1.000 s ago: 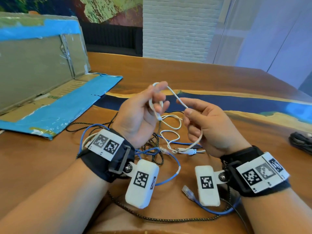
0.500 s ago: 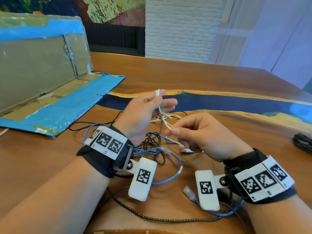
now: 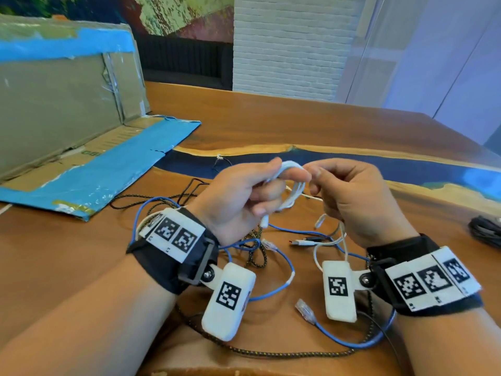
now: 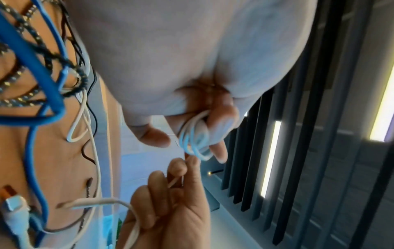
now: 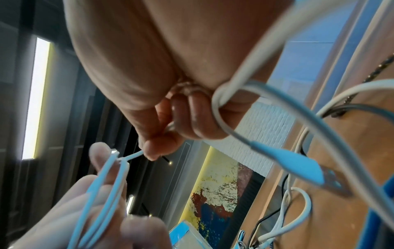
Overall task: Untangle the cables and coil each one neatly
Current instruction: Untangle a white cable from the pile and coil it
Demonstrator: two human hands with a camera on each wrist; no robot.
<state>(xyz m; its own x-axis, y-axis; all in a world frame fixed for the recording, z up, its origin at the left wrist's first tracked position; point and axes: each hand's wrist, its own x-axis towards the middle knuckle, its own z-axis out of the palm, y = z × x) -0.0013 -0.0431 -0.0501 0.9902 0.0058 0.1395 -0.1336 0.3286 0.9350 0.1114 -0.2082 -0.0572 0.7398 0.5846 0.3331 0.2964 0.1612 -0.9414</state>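
We start with the wooden table (image 3: 311, 123), our landmark for everything else. At its far left corner a flattened cardboard box (image 3: 62, 109) edged with blue tape stands propped open. Above the middle of the table our two hands meet, raised off the surface. Our left hand (image 3: 241, 194) is clenched around a small bundle of loops of the white cable (image 3: 291, 185), with the loops wound over the fingers (image 4: 215, 134). Our right hand (image 3: 352, 196) pinches the free run of that same white cable between thumb and fingertips, just beside the loops, and more of it trails out through the curled fingers toward the table. On the table under our wrists lies the tangle: a blue cable (image 3: 273, 289) with a clear plug near the table's near edge, a braided black-and-yellow cable (image 3: 271, 353) sweeping along that near edge, and a thin black cable (image 3: 195, 185) on the side toward the box. At the table's right edge sits a dark bundle of cable (image 3: 485, 232).
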